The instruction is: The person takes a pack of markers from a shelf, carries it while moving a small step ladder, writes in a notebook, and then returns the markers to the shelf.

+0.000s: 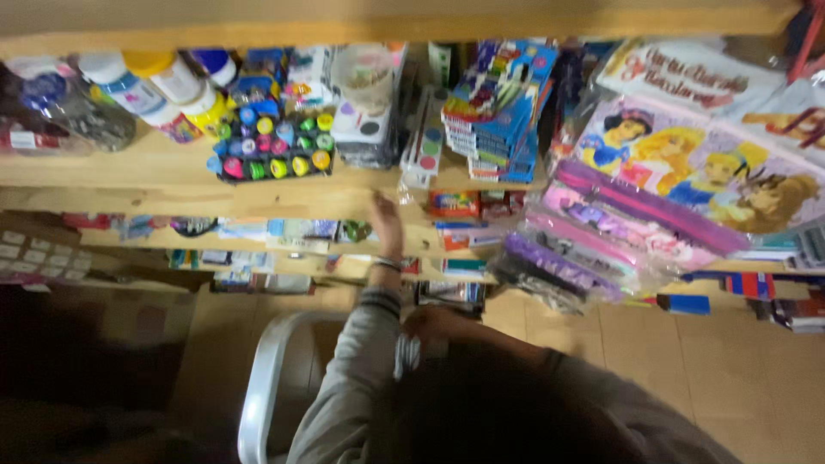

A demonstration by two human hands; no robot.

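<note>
Below the wooden shelf (172, 167), the left hand (387, 225) reaches toward 12 o'clock, fingers loosely open, holding nothing, near small packets (453, 204). The right hand (434, 322) grips something white (407, 354). I judge a reaching step; next needs careful aim.

On the top wooden shelf (129, 167) we list clear plastic jars (60, 107) at left, white bottles with coloured caps (163, 86), and a tray of small paint pots in many colours (273, 142). We record a stack of blue boxed sets (498, 112) mid-shelf, cartoon-printed colouring books (687, 159) at right, purple and pink pencil cases in clear sleeves (593, 232) below them, and a white chair back (262, 378) beneath.
</note>
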